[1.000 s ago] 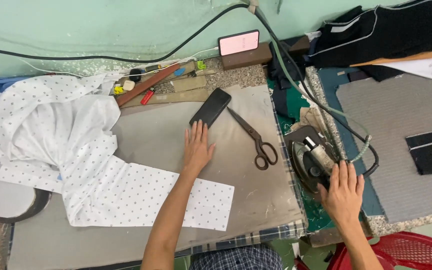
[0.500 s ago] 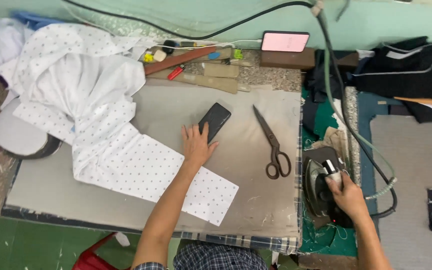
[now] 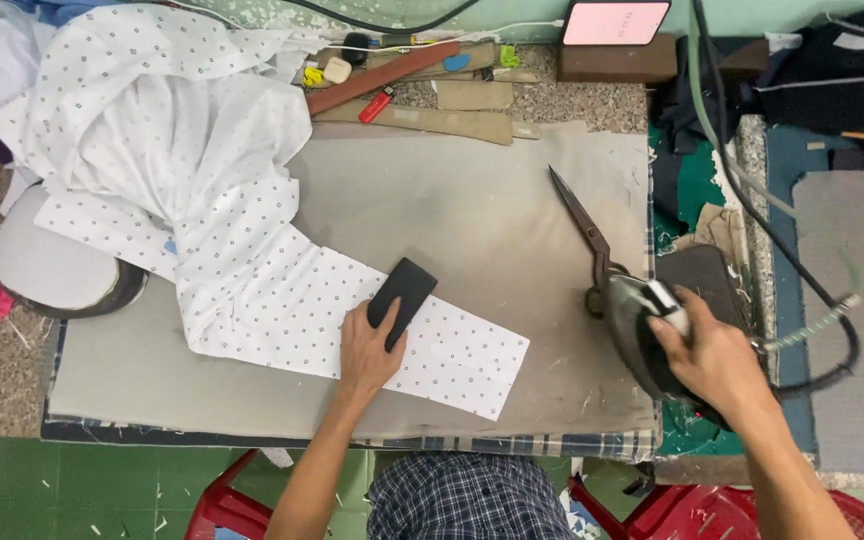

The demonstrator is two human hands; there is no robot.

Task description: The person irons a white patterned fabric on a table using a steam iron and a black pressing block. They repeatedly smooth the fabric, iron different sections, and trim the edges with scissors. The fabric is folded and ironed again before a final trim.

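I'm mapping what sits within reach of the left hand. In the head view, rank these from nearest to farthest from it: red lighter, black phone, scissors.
From the left hand:
1. Black phone, under its fingers on the dotted cloth.
2. Scissors, to its right on the pad.
3. Red lighter, far side near the wall.

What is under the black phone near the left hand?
The black phone lies on a strip of white dotted fabric, which rests on the grey padded board. The left hand covers the phone's lower end, hiding the fabric there.
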